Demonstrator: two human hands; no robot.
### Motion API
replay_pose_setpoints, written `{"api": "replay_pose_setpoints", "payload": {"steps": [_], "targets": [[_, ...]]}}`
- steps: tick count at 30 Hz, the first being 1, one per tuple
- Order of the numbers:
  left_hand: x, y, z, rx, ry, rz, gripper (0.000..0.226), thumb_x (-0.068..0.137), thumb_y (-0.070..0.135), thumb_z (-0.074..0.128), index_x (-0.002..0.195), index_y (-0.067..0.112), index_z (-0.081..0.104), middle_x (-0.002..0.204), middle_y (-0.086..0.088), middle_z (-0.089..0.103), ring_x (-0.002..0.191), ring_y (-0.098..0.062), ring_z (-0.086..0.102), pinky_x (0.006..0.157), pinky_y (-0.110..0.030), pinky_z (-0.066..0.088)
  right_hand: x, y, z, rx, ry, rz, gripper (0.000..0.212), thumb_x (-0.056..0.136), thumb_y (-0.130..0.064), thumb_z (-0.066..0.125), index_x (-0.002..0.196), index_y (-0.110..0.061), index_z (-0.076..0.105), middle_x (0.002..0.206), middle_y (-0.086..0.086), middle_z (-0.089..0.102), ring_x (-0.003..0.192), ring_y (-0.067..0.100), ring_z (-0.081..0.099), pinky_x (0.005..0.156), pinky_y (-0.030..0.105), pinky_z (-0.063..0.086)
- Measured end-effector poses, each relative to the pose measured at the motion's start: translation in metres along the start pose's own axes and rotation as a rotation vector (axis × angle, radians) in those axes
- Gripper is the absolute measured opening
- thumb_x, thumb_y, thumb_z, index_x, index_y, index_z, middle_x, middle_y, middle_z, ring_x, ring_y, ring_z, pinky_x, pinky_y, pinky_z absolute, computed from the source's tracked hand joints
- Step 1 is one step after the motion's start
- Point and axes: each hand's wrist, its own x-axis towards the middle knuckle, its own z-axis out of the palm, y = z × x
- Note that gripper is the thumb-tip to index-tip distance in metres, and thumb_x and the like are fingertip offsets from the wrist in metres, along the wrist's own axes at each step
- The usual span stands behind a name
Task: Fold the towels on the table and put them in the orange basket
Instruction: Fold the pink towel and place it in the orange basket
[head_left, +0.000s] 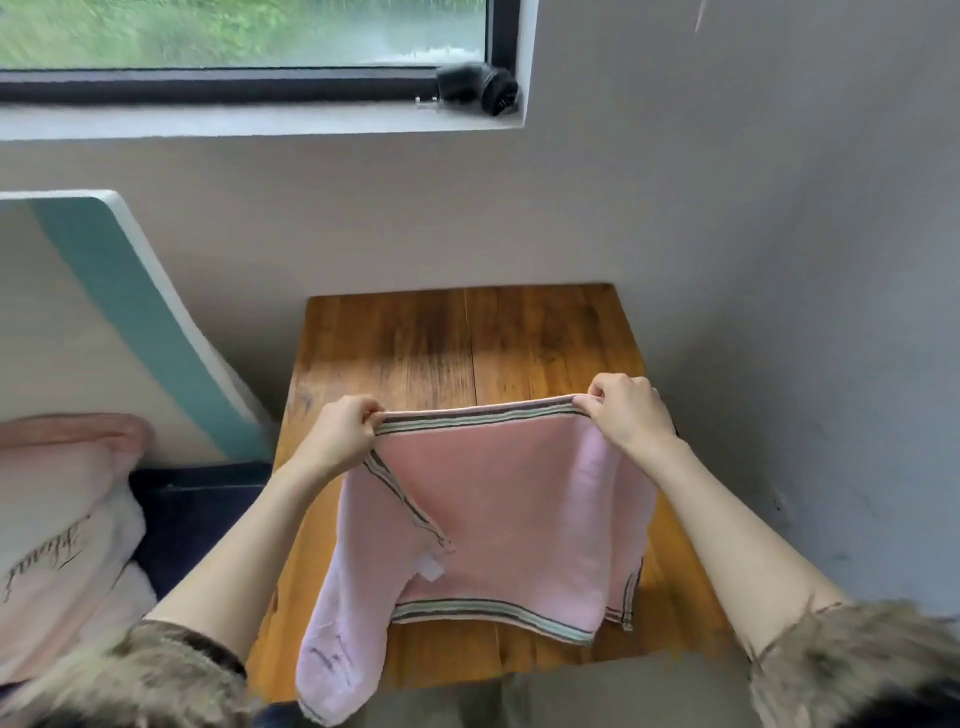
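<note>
The far half of the wooden worktop (467, 338) lies bare, open for a hand to pass from the middle of the frame up to the wall (727, 234). That grey wall closes the worktop's far edge and its right side, so there is no way round there. The near half is covered by the pink towel (498, 499), held up by the left hand (340, 434) and right hand (631, 413), whose forearms flank it. At lower left, a pink pillow (62, 519) and a slanted white and teal board (119, 322) crowd the worktop's left edge.
</note>
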Motion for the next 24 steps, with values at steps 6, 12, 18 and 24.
{"api": "replay_pose_setpoints", "payload": {"steps": [6,12,18,24], "targets": [[0.122,0.005,0.034,0.034,0.015,-0.050,0.020,0.092,0.011,0.051,0.098,0.007,0.070,0.106,-0.011,0.068,0.102,-0.029,0.059,0.085,-0.031,0.043,0.129,0.015,0.028,-0.106,-0.058,-0.032,0.028,0.095,-0.035,0.050,0.095,-0.010,0.063,0.100,0.011,0.066,0.094,0.031,0.058,0.075,0.031,0.038],[0.172,-0.017,0.084,-0.001,0.010,-0.107,0.026,0.089,0.007,0.046,0.108,0.009,0.065,0.110,-0.014,0.063,0.103,-0.030,0.058,0.086,-0.034,0.042,0.193,0.025,0.095,-0.074,-0.026,-0.071,0.036,0.095,-0.024,0.047,0.129,-0.012,0.051,0.129,0.011,0.053,0.119,0.030,0.045,0.097,0.040,0.035],[0.116,-0.061,0.140,0.020,-0.144,-0.013,0.022,0.090,0.009,0.049,0.108,0.006,0.063,0.114,-0.011,0.058,0.102,-0.028,0.058,0.082,-0.032,0.044,0.151,0.016,0.173,-0.060,-0.289,-0.149,0.046,0.095,-0.026,0.046,0.139,-0.015,0.040,0.147,0.007,0.036,0.136,0.024,0.029,0.108,0.036,0.024],[0.067,-0.095,0.176,0.213,-0.167,0.249,0.044,0.082,0.040,0.050,0.117,0.013,0.052,0.132,-0.010,0.046,0.124,-0.029,0.041,0.102,-0.050,0.034,0.097,-0.012,0.228,-0.126,-0.396,-0.114,0.056,0.098,-0.036,0.034,0.149,-0.024,0.013,0.159,0.004,0.001,0.146,0.022,-0.001,0.115,0.048,0.005]]}}
